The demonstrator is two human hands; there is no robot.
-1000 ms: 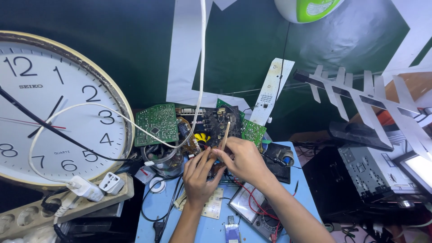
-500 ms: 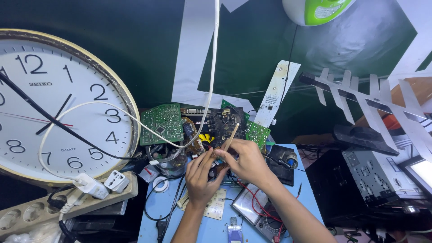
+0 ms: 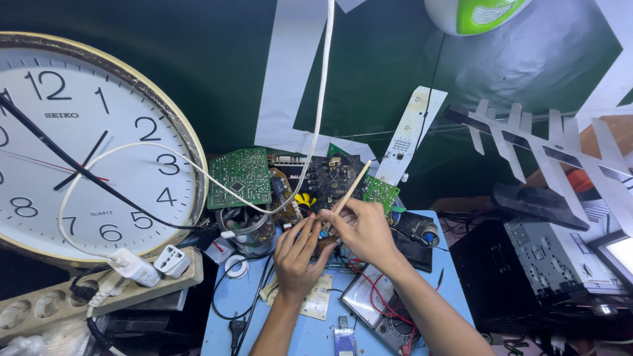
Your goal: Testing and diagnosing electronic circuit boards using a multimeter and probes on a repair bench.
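My right hand [image 3: 364, 229] grips a thin wooden-handled tool [image 3: 349, 188] that slants up to the right, its lower tip down by my fingers. My left hand [image 3: 298, 254] pinches a small dark part [image 3: 324, 244] right beside that tip; what the part is I cannot tell. Both hands hover over a small blue table [image 3: 224, 310]. Just behind them lies a dark circuit board [image 3: 326, 178] with a yellow component [image 3: 304, 200]. A beige circuit board [image 3: 318, 296] lies under my left wrist.
A large round wall clock [image 3: 79, 142] leans at the left. A green circuit board [image 3: 239, 177] stands behind a glass jar [image 3: 245, 231]. A power strip [image 3: 79, 293] with white plugs sits lower left. A multimeter [image 3: 369, 303] with red leads lies under my right forearm. Black electronics boxes [image 3: 547, 264] fill the right.
Both hands stay together over the same spot. The view has shifted slightly, and the wooden-handled tool keeps its slant.
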